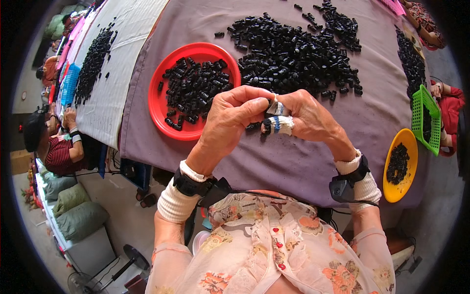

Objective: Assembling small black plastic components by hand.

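Note:
My two hands meet above the near part of the cloth-covered table. Thumb and forefinger of my left hand (227, 113) are pinched together at the edge of a white-and-blue cloth finger wrap (278, 109) on my right forefinger. A small white strand shows at that pinch. My right hand (311, 115) is bent inward, its thumb stretched out apart from the forefinger. That thumb wears a similar thumb wrap (280, 125), dark at its tip. Left of my hands, a red round tray (155, 105) holds many small black cylindrical parts (196, 88).
A large pile of black parts (293, 54) lies beyond my hands. At right are a yellow plate (411, 169) with black bits and a green basket (420, 115). Other people sit at the left and right. A white-covered table (125, 49) stands at left.

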Demonstrator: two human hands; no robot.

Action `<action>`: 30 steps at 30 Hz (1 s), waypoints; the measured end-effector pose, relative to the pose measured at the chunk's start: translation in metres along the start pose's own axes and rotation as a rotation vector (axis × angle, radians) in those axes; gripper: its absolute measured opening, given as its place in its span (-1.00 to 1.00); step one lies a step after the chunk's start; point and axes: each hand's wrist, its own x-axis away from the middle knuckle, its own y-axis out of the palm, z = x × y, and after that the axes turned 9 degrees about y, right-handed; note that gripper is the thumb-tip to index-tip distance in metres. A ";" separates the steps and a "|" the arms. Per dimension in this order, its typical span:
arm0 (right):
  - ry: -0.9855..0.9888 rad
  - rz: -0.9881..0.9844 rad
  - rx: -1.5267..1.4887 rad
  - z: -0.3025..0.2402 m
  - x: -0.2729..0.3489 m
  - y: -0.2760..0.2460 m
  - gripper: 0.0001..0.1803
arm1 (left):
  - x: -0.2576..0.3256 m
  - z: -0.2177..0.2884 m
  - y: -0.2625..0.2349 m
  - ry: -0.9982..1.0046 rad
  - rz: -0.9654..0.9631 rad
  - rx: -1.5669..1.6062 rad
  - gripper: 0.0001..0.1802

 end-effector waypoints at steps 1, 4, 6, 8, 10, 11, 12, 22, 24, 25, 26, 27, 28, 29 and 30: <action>-0.038 0.028 -0.040 -0.003 0.000 0.000 -0.62 | 0.000 0.001 0.002 -0.005 -0.002 0.064 -0.80; -0.059 0.069 -0.100 -0.005 0.000 -0.001 -0.63 | 0.000 0.000 0.000 -0.019 -0.009 0.159 -0.80; -0.042 0.082 -0.122 -0.007 0.000 -0.002 -0.63 | 0.001 -0.001 -0.001 -0.029 -0.015 0.190 -0.81; -0.031 0.078 -0.061 -0.010 0.000 -0.004 -0.62 | 0.002 -0.001 -0.002 -0.035 0.000 0.223 -0.81; -0.038 0.070 -0.055 -0.010 -0.001 -0.003 -0.61 | 0.002 -0.001 -0.002 -0.035 -0.008 0.214 -0.81; -0.045 0.062 -0.048 -0.009 -0.001 -0.003 -0.60 | 0.002 -0.001 -0.002 -0.035 -0.017 0.204 -0.81; -0.045 0.062 -0.048 -0.008 -0.002 -0.002 -0.60 | 0.002 -0.001 -0.002 -0.035 -0.017 0.204 -0.81; -0.041 0.035 -0.037 -0.005 -0.001 -0.001 -0.58 | 0.002 -0.001 -0.001 -0.039 -0.005 0.178 -0.81; -0.041 0.019 -0.048 -0.004 -0.002 -0.001 -0.59 | 0.002 -0.001 0.000 -0.039 -0.007 0.178 -0.82; -0.054 0.032 -0.025 -0.003 -0.002 -0.001 -0.60 | 0.002 -0.002 0.001 -0.033 0.023 0.166 -0.82; -0.068 0.044 -0.001 -0.003 -0.002 -0.002 -0.62 | 0.002 -0.002 0.001 -0.027 0.053 0.155 -0.82; -0.070 0.041 0.001 -0.004 -0.002 -0.001 -0.62 | 0.002 -0.002 -0.002 -0.024 0.056 0.155 -0.82; -0.053 0.043 -0.035 -0.006 0.000 -0.001 -0.64 | 0.002 0.000 -0.009 -0.007 0.066 0.083 -0.81; -0.036 0.044 -0.072 -0.007 0.000 -0.001 -0.66 | 0.002 0.003 -0.016 0.010 0.076 0.011 -0.81; -0.039 0.043 -0.071 -0.005 0.000 -0.002 -0.66 | 0.001 0.007 -0.021 0.062 0.117 0.000 -0.80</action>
